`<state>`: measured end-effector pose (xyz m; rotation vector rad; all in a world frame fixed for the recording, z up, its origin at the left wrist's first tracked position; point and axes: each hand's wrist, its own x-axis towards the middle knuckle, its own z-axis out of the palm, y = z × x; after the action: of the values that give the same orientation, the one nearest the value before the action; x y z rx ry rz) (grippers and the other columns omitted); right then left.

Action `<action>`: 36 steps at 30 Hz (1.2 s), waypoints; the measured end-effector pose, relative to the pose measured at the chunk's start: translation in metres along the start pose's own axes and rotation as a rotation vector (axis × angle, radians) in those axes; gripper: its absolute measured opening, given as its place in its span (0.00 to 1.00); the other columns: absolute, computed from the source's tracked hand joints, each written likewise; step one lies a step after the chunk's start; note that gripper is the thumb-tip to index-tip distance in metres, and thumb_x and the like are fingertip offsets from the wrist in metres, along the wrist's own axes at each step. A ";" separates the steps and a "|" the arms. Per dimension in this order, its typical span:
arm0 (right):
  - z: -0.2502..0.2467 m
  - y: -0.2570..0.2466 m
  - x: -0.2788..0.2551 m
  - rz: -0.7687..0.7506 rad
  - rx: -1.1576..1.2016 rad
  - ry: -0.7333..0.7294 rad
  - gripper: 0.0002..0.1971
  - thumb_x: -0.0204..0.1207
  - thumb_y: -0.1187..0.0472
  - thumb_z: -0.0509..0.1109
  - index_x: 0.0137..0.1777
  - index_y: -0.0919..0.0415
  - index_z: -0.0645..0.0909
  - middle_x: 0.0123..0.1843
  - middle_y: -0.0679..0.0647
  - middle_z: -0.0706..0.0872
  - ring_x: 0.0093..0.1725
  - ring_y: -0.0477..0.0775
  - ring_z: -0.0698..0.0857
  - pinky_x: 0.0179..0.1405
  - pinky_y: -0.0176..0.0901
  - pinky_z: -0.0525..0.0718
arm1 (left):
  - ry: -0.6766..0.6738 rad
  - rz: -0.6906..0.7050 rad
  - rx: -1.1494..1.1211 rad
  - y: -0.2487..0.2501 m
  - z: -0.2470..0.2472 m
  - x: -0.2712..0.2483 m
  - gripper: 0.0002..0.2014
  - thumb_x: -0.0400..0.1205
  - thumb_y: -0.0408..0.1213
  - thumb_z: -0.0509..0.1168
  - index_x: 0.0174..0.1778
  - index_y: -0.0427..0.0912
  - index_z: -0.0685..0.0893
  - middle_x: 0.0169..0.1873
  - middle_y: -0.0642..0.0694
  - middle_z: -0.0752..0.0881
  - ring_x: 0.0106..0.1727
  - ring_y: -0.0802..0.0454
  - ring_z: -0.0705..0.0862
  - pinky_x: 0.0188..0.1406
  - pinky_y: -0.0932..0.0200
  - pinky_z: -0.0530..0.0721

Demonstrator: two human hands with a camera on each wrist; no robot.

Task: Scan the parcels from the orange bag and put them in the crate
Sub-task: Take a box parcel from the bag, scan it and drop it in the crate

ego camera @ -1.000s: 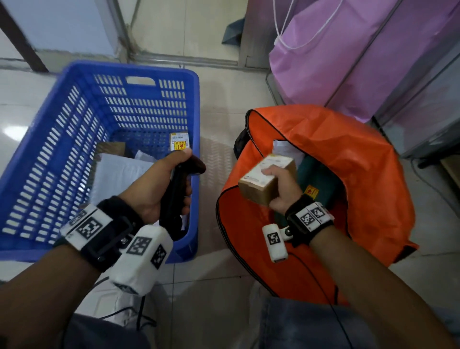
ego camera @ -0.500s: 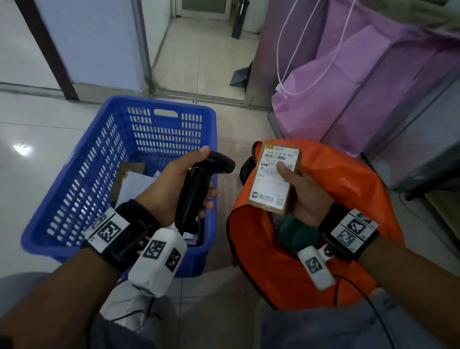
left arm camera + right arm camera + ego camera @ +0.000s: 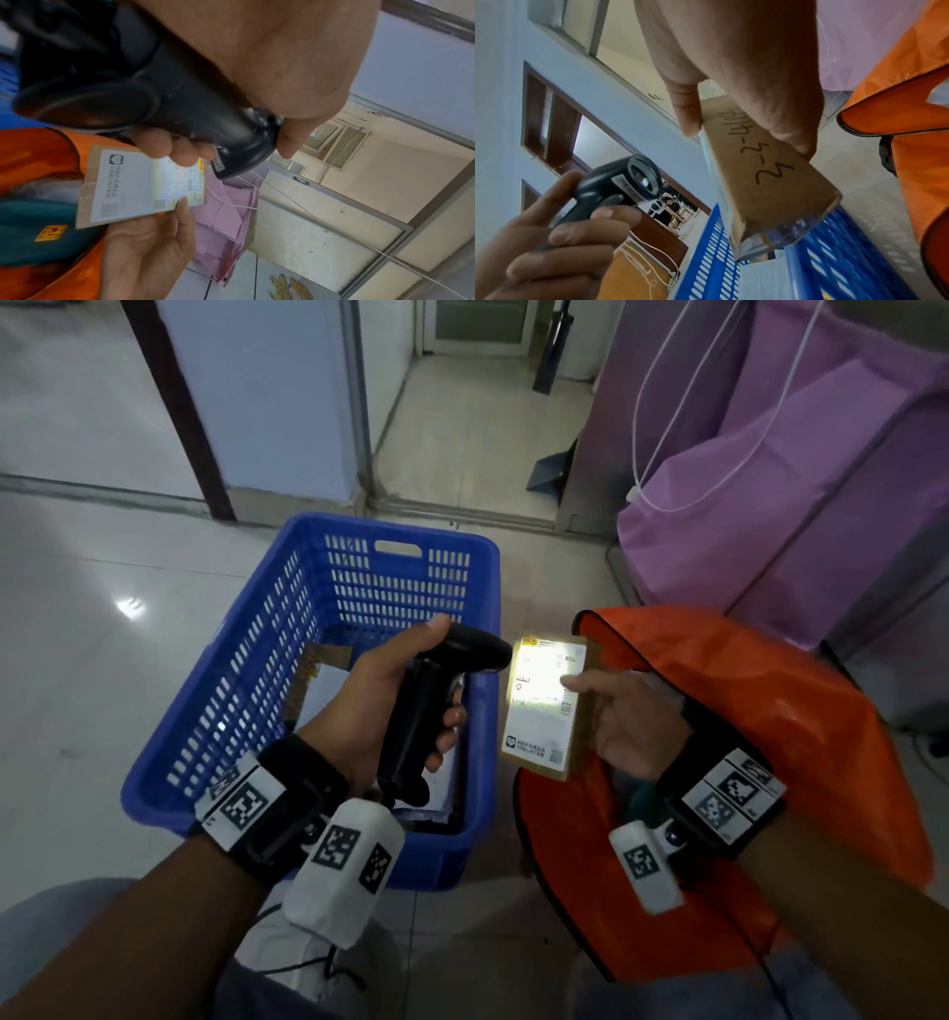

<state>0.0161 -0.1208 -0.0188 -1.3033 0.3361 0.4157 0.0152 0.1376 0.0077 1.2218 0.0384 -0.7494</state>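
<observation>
Head view: I am holding the parcel (image 3: 544, 706) — a flat brown cardboard box with a white shipping label — upright between the blue crate (image 3: 318, 660) and the orange bag (image 3: 744, 711), lifted above the bag's open mouth. My right hand (image 3: 626, 721) is pinching it by its edges, thumb lying on the label face. My left hand (image 3: 380, 706) is wrapped round the handle of the black scanner (image 3: 441, 701), whose nose is pointing at the label from just beside it; the upper half of the label is glowing white under the scanner's light. I am judging the scan step to be in hand. The next move is calling for a carry leftward over the crate's near wall and a release onto the white parcels (image 3: 328, 690) lying inside — once the read registers. Right wrist view: the box's narrow side is showing handwritten black marks, and clear tape is wrapping its end.
</observation>
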 end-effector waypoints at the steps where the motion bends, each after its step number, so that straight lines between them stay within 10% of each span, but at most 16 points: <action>1: 0.000 -0.001 0.002 0.020 0.020 -0.006 0.16 0.85 0.66 0.62 0.68 0.63 0.84 0.65 0.64 0.90 0.65 0.66 0.90 0.68 0.66 0.82 | 0.009 0.003 0.000 0.001 -0.001 0.001 0.32 0.82 0.69 0.63 0.41 0.36 0.81 0.31 0.42 0.78 0.27 0.44 0.78 0.23 0.56 0.77; 14: 0.029 0.013 0.029 0.240 0.018 0.168 0.24 0.80 0.54 0.74 0.75 0.60 0.81 0.61 0.60 0.91 0.59 0.60 0.89 0.45 0.50 0.90 | 0.095 0.025 -0.055 0.019 -0.016 0.002 0.32 0.81 0.69 0.61 0.38 0.38 0.83 0.31 0.43 0.77 0.27 0.46 0.75 0.24 0.58 0.75; 19: 0.058 0.008 0.034 0.310 -0.010 -0.098 0.45 0.75 0.22 0.61 0.72 0.62 0.81 0.57 0.61 0.91 0.59 0.67 0.90 0.72 0.63 0.76 | 0.083 0.044 -0.110 0.018 -0.020 0.000 0.31 0.81 0.69 0.60 0.42 0.38 0.80 0.32 0.43 0.75 0.28 0.46 0.74 0.25 0.58 0.73; 24: 0.041 0.022 0.059 0.425 -0.196 0.081 0.43 0.84 0.33 0.58 0.83 0.71 0.64 0.76 0.72 0.76 0.73 0.69 0.79 0.78 0.56 0.77 | 0.145 0.048 -0.111 0.010 -0.019 0.006 0.31 0.80 0.69 0.61 0.41 0.39 0.79 0.31 0.43 0.75 0.26 0.47 0.75 0.25 0.58 0.74; 36: -0.185 0.022 0.037 0.237 0.113 0.721 0.17 0.87 0.49 0.61 0.57 0.65 0.76 0.50 0.58 0.83 0.46 0.57 0.85 0.42 0.48 0.83 | 0.354 0.032 -0.260 -0.031 0.015 0.064 0.27 0.86 0.65 0.60 0.58 0.42 0.84 0.29 0.44 0.74 0.27 0.48 0.74 0.27 0.58 0.76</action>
<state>0.0368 -0.2924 -0.0980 -1.2723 1.1099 0.1037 0.0425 0.0885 -0.0385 1.0896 0.3948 -0.4760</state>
